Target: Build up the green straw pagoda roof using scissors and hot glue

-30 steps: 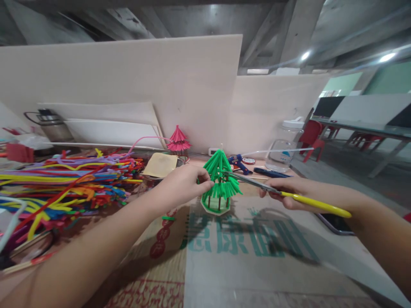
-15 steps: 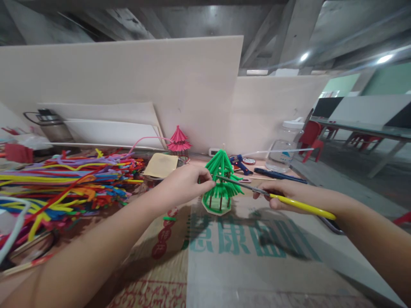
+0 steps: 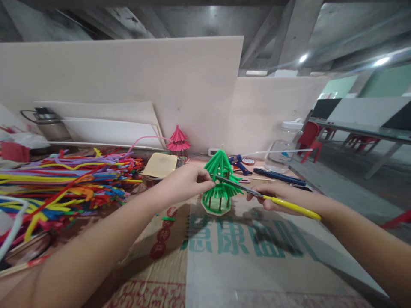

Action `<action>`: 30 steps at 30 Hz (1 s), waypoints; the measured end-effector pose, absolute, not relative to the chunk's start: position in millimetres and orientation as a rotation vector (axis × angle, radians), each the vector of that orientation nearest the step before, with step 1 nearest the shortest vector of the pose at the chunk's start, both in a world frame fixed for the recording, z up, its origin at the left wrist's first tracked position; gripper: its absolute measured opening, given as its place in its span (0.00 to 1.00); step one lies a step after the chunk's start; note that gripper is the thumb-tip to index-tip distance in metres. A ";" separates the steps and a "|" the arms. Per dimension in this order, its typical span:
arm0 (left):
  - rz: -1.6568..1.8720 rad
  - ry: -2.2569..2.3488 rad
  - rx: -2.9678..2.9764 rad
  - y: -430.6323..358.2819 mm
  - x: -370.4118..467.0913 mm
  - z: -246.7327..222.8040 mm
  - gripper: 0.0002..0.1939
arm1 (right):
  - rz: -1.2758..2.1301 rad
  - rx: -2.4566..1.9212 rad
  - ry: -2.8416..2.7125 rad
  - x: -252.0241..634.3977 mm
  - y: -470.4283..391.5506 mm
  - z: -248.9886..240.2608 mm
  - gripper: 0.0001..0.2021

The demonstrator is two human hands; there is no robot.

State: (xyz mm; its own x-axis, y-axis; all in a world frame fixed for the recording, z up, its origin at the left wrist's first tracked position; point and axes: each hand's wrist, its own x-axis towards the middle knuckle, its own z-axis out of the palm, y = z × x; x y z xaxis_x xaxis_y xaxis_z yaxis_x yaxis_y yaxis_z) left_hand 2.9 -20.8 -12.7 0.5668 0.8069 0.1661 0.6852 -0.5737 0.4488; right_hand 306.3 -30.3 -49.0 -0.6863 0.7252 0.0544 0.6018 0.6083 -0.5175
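Note:
A green pipe-cleaner pavilion (image 3: 221, 188) with two roof tiers and brown posts stands upright on the cardboard (image 3: 224, 265). At its left side is my left hand (image 3: 199, 179), thumb and forefinger pinched at the roof; what lies between the fingertips is too small to make out. My right hand (image 3: 268, 192) grips yellow-handled scissors (image 3: 285, 205), whose blades cross in front of the pavilion's roof and point toward my left fingertips. A short green piece (image 3: 168, 218) lies on the cardboard left of the pavilion.
Many colourful pipe cleaners (image 3: 80, 184) lie at the left. Behind are a pink pavilion (image 3: 178, 141), a yellow pad (image 3: 160, 165), a blue glue gun (image 3: 240, 164) and a clear jug (image 3: 284, 145). Dark blue tools (image 3: 279, 175) rest at the right.
My right hand and the scissors have moved a little to the left, the blades reaching further across the roof. My left hand stays pinched at nearly the same place.

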 end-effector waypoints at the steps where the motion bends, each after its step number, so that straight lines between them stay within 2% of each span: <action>1: 0.500 1.223 2.466 -20.9 2.9 -12.6 0.16 | 0.714 -1.089 -2.582 306.6 -29.3 -49.8 0.31; 7: 0.487 1.217 2.475 -23.3 4.1 -11.1 0.16 | 0.744 -0.977 -2.618 307.3 -25.6 -53.6 0.33; 16: 0.494 1.235 2.471 -23.4 3.8 -11.7 0.16 | 0.729 -1.058 -2.610 308.8 -24.3 -56.3 0.35; 23: 0.484 1.234 2.476 -21.8 3.9 -12.5 0.17 | 0.625 -1.139 -2.566 308.8 -28.4 -53.7 0.32; 30: 0.492 1.208 2.483 -19.7 2.6 -14.4 0.17 | 0.658 -1.142 -2.596 307.9 -27.2 -53.4 0.29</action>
